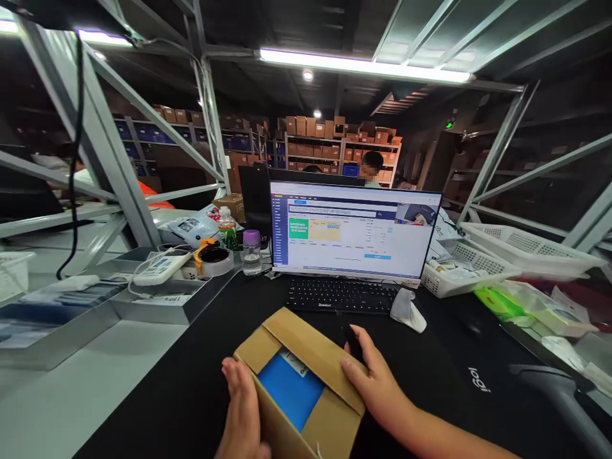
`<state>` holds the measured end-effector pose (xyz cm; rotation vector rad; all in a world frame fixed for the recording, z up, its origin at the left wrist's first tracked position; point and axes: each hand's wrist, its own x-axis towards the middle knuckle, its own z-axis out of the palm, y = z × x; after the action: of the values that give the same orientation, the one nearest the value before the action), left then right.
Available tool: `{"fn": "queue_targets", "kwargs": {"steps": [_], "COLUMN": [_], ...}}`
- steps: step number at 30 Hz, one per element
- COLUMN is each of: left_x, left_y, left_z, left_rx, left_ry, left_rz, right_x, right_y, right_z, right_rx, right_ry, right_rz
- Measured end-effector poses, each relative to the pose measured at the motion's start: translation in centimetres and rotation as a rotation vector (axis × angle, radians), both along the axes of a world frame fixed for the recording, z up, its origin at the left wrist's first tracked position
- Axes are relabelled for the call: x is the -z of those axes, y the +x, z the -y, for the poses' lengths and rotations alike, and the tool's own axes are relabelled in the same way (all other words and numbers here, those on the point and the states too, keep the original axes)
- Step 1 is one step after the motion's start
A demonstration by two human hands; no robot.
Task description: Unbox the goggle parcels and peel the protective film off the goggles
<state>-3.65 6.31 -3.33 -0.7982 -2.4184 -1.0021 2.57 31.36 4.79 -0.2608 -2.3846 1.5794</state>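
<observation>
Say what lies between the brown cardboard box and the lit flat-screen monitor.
In the head view, a black rectangular keyboard, on the black mat.

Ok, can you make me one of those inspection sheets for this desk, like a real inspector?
Surface: black mat, with keyboard and monitor behind the work.
Job's things: cardboard box, gap between its flaps showing a blue item inside.
Clutter: purple-lidded bottle left of the monitor; white basket with things in it on the right.
Hands: left hand against the box's side; right hand at the opposite edge, something dark by its fingers, unclear what.
Cables: black cable hanging at left.
Surroundings: shelves of boxes; lit ceiling lamp.
</observation>
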Motion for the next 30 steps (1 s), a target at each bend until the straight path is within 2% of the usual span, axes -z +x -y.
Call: {"fn": "queue_targets", "kwargs": {"steps": [2,4,5,6,7,8,9,11,14,16,19,22,24,26,28,30], "left_x": [-1.6,-3.7,-4.9,-6.1,-7.3,-8.7,-10.0,-12.7,-16.1,-17.5,-18.2,-18.0,-17.6,-16.9,-15.9,-14.7], "left_y": [-0.5,-2.0,-3.1,-4.2,-5.2,-6.1,-6.9,-8.0,-8.9,-9.4,-9.5,-8.5,-7.1,-5.2,-3.2,-1.4], "left_z": [-1.0,-1.1,-0.9,-0.4,0.1,0.7,1.3,1.7,0.3,-1.5,-4.2,-4.8,-3.8,-2.0,0.0,1.4], "left_rx": [-0.098,-0.187,-0.218,-0.211,-0.188,-0.125,-0.002,0.221,0.345,0.435,0.558,0.559,0.466,0.327,0.18,0.061], "left_ry": [0.092,0.113,0.084,-0.005,-0.022,-0.048,-0.17,-0.406,-0.494,-0.525,-0.569,-0.561,-0.524,-0.48,-0.441,-0.4], "left_rz": [0.345,0.567,0.619,0.644,0.622,0.597,0.509,0.349,0.305,0.3,0.28,0.223,0.181,0.112,-0.046,-0.222], "right_x": [0.2,0.6,1.0,1.4,1.8,2.2,2.6,2.8,1.5,0.0,-2.3,-3.8,-4.4,-4.7,-4.8,-4.7], "right_y": [1.0,2.0,2.4,2.8,3.0,3.1,3.1,2.6,1.6,1.2,1.3,1.5,1.4,1.1,0.8,0.7], "right_z": [0.7,1.5,1.8,2.2,2.4,2.6,2.6,2.0,0.2,-1.1,-2.6,-3.8,-4.7,-5.3,-5.5,-5.1], "right_rx": [-0.024,-0.108,-0.188,-0.292,-0.396,-0.48,-0.522,-0.456,-0.196,-0.136,-0.198,-0.232,-0.3,-0.435,-0.542,-0.595], "right_ry": [-0.001,-0.022,-0.046,-0.084,-0.139,-0.201,-0.259,-0.334,-0.351,-0.324,-0.137,0.164,0.385,0.638,0.888,1.068], "right_rz": [0.023,0.032,0.026,0.012,-0.013,-0.046,-0.083,-0.141,-0.169,-0.172,-0.214,-0.258,-0.259,-0.261,-0.277,-0.31]}}
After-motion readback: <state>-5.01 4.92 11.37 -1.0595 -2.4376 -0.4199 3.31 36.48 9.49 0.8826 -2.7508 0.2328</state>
